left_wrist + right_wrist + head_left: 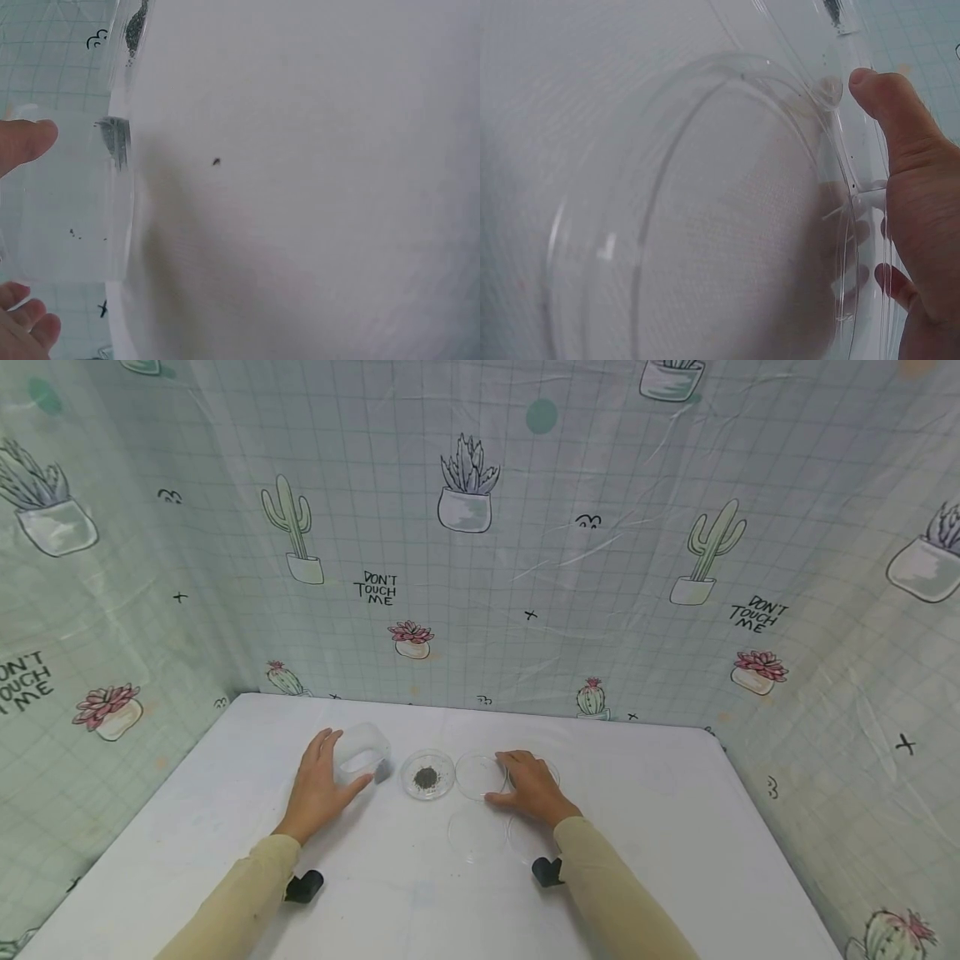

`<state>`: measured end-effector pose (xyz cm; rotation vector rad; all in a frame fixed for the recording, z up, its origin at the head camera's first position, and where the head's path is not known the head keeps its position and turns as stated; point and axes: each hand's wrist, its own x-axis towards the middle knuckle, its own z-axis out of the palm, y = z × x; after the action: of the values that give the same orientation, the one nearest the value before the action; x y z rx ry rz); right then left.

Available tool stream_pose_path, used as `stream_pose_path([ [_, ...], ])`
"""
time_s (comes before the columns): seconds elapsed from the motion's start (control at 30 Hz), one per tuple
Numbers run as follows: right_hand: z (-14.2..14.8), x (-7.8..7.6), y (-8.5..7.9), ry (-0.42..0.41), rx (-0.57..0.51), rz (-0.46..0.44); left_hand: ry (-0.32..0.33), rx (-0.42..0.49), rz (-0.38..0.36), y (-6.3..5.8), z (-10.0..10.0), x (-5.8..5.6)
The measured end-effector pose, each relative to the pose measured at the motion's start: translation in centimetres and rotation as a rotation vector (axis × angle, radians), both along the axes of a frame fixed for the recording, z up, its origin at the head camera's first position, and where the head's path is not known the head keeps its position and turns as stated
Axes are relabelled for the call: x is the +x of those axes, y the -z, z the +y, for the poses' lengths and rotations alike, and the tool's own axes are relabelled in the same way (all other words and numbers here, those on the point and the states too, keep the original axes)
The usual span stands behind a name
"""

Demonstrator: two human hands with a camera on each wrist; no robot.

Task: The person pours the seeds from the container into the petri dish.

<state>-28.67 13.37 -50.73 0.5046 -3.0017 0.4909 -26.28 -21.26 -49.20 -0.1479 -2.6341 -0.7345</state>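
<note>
Clear, round plastic dish [720, 217] flanks my loose right grip [529, 785]; left grip [317, 795] spreads, likely to span a translucent plastic tub [362, 745].

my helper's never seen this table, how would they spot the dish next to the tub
In the head view, find the white table, then the left hand by the cloudy tub. Just right of the tub sits a round, clear dish. Unlike the neighbouring dishes, it holds a heap of dark powder.

5 clear rd. dishes or lids [480, 779], 1 w/ dark grains [425, 777]; 1 plastic tub [365, 737]; 2 hands, i.e. L hand [318, 792] + R hand [536, 787]; 2 blk. wrist cams [305, 887]; 1 table [675, 852].
</note>
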Motion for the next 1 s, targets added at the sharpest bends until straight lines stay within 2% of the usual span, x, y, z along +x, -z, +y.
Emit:
stream_pose_path([
  [0.5, -0.1, 0.2, -0.1, 0.015, -0.009, -0.019, 0.020, 0.082, -0.107, 1.0, -0.2, -0.2],
  [0.73, -0.1, 0.2, -0.1, 0.012, -0.011, -0.021, 0.008, 0.110, -0.145, 1.3, -0.2, -0.2],
  [1.0, 0.0, 0.1, -0.1, 0.012, -0.008, -0.018, 0.009, 0.132, -0.151, 1.4, -0.1, -0.3],
])
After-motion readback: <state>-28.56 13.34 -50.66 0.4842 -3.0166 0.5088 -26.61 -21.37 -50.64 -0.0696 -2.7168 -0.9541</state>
